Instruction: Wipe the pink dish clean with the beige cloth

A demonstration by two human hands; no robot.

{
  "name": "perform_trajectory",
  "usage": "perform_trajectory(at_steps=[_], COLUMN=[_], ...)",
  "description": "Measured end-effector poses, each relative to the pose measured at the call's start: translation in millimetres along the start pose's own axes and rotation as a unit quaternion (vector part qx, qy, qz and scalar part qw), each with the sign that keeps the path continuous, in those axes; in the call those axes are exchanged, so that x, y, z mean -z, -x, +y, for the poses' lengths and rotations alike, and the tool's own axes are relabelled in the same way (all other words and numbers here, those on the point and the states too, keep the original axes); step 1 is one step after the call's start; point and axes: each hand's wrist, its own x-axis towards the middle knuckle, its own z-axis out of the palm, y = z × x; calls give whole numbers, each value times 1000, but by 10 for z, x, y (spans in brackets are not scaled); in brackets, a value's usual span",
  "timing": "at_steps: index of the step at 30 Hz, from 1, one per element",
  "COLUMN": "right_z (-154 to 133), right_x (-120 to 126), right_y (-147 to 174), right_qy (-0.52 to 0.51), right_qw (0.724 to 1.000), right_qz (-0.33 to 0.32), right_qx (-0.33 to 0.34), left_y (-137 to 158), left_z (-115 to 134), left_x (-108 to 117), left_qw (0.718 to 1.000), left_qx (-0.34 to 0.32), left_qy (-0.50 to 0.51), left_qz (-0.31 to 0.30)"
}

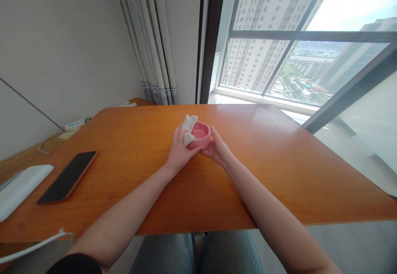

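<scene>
A small pink ashtray (201, 131) with a notched rim is held a little above or on the wooden table (149, 133); I cannot tell whether its base touches. White rounded lobes (190, 121) rise from its left side. My left hand (180, 146) wraps around that side, the thumb along the lower front of the ashtray. From the right, my right hand (217, 147) grips the ashtray with its fingertips at the wall and beneath the edge. The bowl opens upward, tilted somewhat toward me, and its underside is hidden.
A dark phone (68, 178) lies at the left, beside a white flat object (23, 187). A power strip (76, 123) with a cable sits beyond the table's left edge. A white cable (37, 247) runs at lower left. Behind the table are a curtain (151, 38) and a large window (263, 63).
</scene>
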Motion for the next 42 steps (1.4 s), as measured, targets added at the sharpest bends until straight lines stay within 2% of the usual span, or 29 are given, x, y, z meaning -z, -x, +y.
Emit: perform_trajectory(at_steps=[4, 6, 11, 13, 15, 16, 18, 20, 22, 25, 32, 34, 36, 39, 42], right_z=[-120, -105, 35, 57, 50, 44, 40, 63, 108, 177, 143, 127, 138, 190, 205], right_x=[117, 157, 176, 184, 200, 207, 213, 205, 184, 155, 199, 221, 234, 235, 231], right_y=[-1, -23, -128, -159, -172, -173, -170, -164, -161, -162, -194, -209, -223, -238, -226], right_qy=[-5, -10, -88, -110, -108, -97, -64, -35, -12, 5, -91, -120, -106, -13, 95], right_qw=[999, 998, 990, 985, 978, 975, 974, 980, 988, 992, 966, 960, 959, 962, 965], right_qz=[34, 55, 112, 133, 166, 178, 177, 143, 99, 75, 199, 206, 198, 182, 168], right_qx=[-21, -36, 4, 26, 68, 90, 124, 131, 118, 104, 140, 150, 175, 202, 178], left_y=[-21, -24, 13, 39, 46, 37, -2, -51, -84, -80, 62, 95, 111, 99, 56], left_z=[71, 87, 64, 43, 7, -17, -69, -106, -109, -52, 83, 102, 119, 128, 91], left_x=[39, 53, 59, 15, -49, -81, -129, -146, -141, -145, -291, -308, -300, -258, -203], left_qw=[993, 989, 988, 990, 988, 981, 948, 901, 863, 830, 786, 763, 748, 761, 805], left_qx=[-45, -59, -75, -46, 19, 64, 162, 244, 289, 306, 289, 308, 312, 290, 273], left_qy=[15, 16, 27, 67, 134, 178, 274, 356, 413, 466, 545, 564, 578, 572, 521], left_qz=[-111, -137, -132, -112, -75, -50, 5, 38, 42, 10, -43, -70, -92, -101, -73])
